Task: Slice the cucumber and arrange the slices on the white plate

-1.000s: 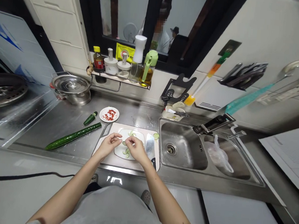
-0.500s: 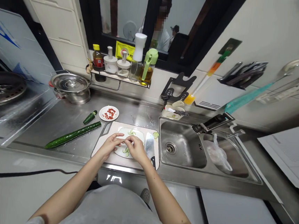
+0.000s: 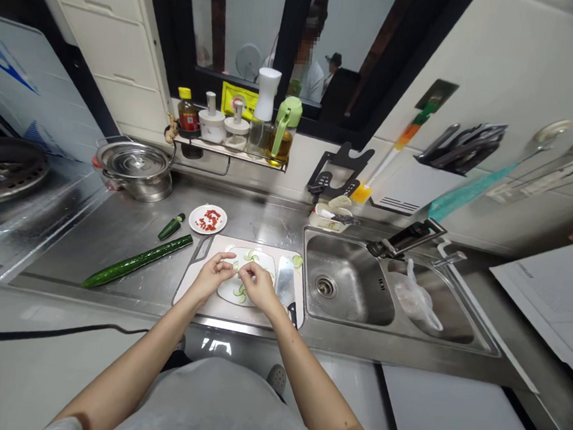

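Over a white plate on the cutting board, my two hands meet fingertip to fingertip. Between its thumb and fingers my left hand pinches a small pale cucumber slice. My right hand is closed in a pinch close beside it; what lies in its fingertips is hidden. Thin cucumber slices fan out in a curl at the plate's near side, and another curl lies at its far side. A cleaver rests on the board right of the plate, with a cucumber piece by its far end.
Left of the board lie a long cucumber and a short cut piece. Behind it stands a small plate of chopped red bits. To the right is a sink; a lidded pot stands back left.
My fingertips have come slightly apart, and the pale slice now shows in my left hand. The whole view has shifted a little; things on the counter stay put.
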Available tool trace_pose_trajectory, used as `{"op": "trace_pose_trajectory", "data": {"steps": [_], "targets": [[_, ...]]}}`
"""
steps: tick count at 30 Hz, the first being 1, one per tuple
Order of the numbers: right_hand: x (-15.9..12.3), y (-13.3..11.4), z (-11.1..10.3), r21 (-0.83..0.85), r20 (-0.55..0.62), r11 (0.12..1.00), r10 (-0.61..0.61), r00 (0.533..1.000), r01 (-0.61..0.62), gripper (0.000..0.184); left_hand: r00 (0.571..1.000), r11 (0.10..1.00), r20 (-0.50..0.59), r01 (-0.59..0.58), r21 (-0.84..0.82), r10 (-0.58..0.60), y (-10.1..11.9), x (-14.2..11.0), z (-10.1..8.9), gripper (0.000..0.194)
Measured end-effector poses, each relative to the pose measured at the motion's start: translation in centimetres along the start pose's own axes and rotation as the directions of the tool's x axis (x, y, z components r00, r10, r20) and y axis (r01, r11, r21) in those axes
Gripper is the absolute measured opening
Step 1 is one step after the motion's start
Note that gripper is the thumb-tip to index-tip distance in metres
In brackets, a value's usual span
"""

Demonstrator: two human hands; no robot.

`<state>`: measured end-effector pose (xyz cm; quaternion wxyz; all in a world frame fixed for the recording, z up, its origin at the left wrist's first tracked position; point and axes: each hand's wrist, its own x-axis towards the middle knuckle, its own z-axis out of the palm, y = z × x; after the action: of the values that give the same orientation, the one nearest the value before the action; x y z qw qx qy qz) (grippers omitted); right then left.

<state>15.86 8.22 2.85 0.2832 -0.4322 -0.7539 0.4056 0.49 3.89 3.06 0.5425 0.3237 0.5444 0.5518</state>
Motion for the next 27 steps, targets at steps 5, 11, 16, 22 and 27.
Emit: {"op": "trace_pose_trajectory", "data": {"steps": [5, 11, 16, 22, 27], "targets": [[0.9, 0.7, 0.7, 0.030, 0.012, 0.992, 0.126, 0.992, -0.126, 0.012, 0.997, 0.996, 0.024, -0.073, 0.056, 0.072, -1.1, 1.3, -0.7, 0.050], [2.2, 1.8, 1.8, 0.068, 0.050, 0.971, 0.226, 0.973, -0.229, 0.008, 0.990, 0.978, 0.065, -0.136, 0.158, 0.128, -2.6, 3.1, -1.7, 0.045], [3.3, 3.2, 2.9, 0.065, 0.171, 0.913, 0.387, 0.906, -0.402, 0.010, 0.985, 0.938, 0.071, -0.174, 0.299, 0.160, -4.5, 4.6, -2.4, 0.040], [4.4, 4.4, 3.9, -0.068, 0.193, 0.905, 0.426, 0.884, -0.421, 0.013, 0.994, 0.784, 0.017, -0.098, 0.612, 0.111, -5.8, 5.6, -2.7, 0.037], [5.3, 4.8, 4.4, -0.240, 0.156, 0.881, 0.449, 0.880, -0.407, 0.012, 0.996, 0.573, 0.003, -0.054, 0.818, 0.089, -5.4, 5.9, -2.4, 0.034]]}}
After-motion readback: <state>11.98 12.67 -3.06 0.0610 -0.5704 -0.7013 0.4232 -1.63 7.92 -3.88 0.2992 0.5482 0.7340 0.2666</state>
